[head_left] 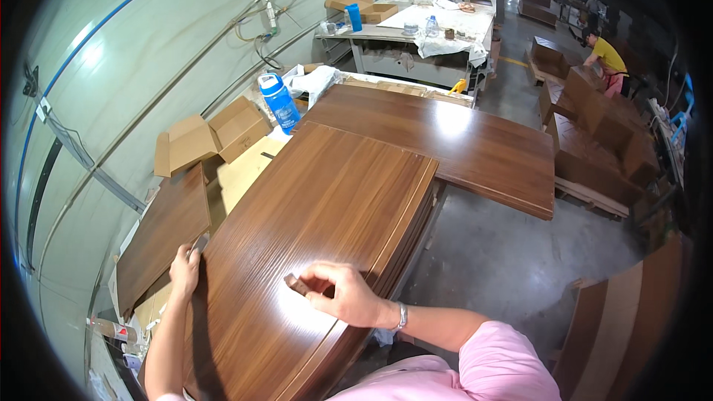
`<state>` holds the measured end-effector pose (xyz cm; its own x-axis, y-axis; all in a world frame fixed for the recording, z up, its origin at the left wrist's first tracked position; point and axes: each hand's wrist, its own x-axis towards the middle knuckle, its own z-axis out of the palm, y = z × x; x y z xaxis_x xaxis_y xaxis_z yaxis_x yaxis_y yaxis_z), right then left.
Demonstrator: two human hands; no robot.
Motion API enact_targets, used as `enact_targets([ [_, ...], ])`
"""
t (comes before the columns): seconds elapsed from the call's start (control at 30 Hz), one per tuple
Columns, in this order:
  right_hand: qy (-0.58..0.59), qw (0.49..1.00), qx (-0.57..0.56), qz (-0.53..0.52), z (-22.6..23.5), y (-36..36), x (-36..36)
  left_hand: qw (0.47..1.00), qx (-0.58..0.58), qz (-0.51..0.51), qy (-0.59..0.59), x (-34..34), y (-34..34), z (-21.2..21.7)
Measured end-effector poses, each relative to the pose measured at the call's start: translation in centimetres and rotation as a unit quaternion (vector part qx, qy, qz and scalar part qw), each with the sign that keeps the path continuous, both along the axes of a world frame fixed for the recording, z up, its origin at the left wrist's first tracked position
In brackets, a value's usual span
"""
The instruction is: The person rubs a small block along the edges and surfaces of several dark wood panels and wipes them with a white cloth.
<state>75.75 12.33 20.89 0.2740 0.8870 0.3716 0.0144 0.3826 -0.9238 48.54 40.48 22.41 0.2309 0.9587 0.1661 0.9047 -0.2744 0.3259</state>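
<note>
Large brown wooden panel (319, 223) lying flat on top of a stack of like panels, long side running away from the body. Right hand (345, 293) resting on the near part of the panel face, fingers curled and pinching a small dark block (295, 284) pressed against the wood. Left hand (186, 267) at the panel's left edge, fingers closed around a small grey tool (200, 242) touching that edge. Second brown panel (460, 145) lying crosswise beyond the first, touching its far end. Blue water bottle (281, 102) upright near the far left corner, beside open cardboard boxes (212, 137). Another person (605, 59) bent over stacked panels far off on the right.
</note>
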Motion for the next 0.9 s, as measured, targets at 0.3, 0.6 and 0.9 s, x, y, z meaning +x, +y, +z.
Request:
enact_targets([
  [0.3, 0.007, 0.997, 0.074, -0.019, -0.2, -1.2, 0.1, 0.991, 0.064, -0.117, -0.018, 27.8, 6.1, -1.8],
  [0.6, 0.062, 0.998, -0.012, -0.021, 0.8, -2.1, 0.8, 0.977, 0.149, -0.15, 0.028, 35.9, 6.0, -2.0],
  [0.9, 0.053, 0.999, 0.004, 0.01, 0.8, -1.6, 0.0, 0.991, 0.036, -0.13, 0.008, 22.0, 7.1, -2.1],
])
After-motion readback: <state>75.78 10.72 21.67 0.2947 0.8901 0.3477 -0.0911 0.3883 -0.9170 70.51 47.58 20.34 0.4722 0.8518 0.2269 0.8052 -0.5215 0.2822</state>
